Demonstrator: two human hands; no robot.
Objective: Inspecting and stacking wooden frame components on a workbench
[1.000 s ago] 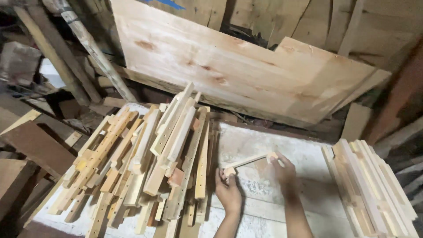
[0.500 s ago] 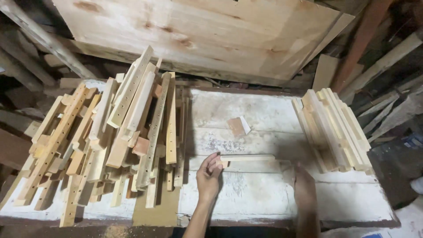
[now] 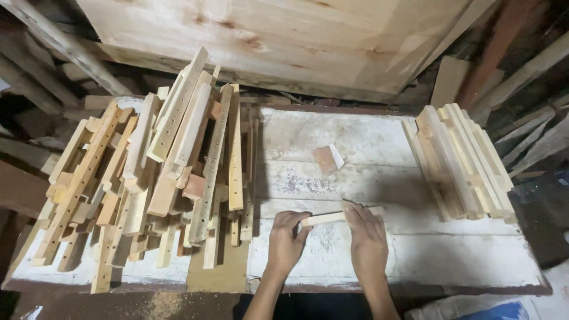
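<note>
While both hands are working low at the front of the worn, white-painted wooden bench top [image 3: 379, 139], the head view is showing them gripping one short, pale wooden stick [image 3: 332, 218] between them. That stick is lying nearly flat on the bench near its front edge, tilting slightly up toward the right. The left hand [image 3: 284, 240] is curling its fingers [image 3: 291, 218] over the stick's left end, pinching it against the thumb. The right hand [image 3: 366, 240] is pressing its fingers [image 3: 355, 214] together over the stick's right part, so only the far tip is showing beyond them.

Just left of the left hand, a big loose heap of pale drilled wooden slats [image 3: 160, 178] is sprawling across the left half of the bench, many pieces leaning on one another. A neat stack of long pale wooden strips [image 3: 459, 160] is lying at the bench's right end, well apart from the hands. A small reddish-brown wooden block with a white edge [image 3: 327, 158] is sitting alone beyond the stick. A large sheet of light plywood [image 3: 284, 41] is leaning behind the bench.
</note>
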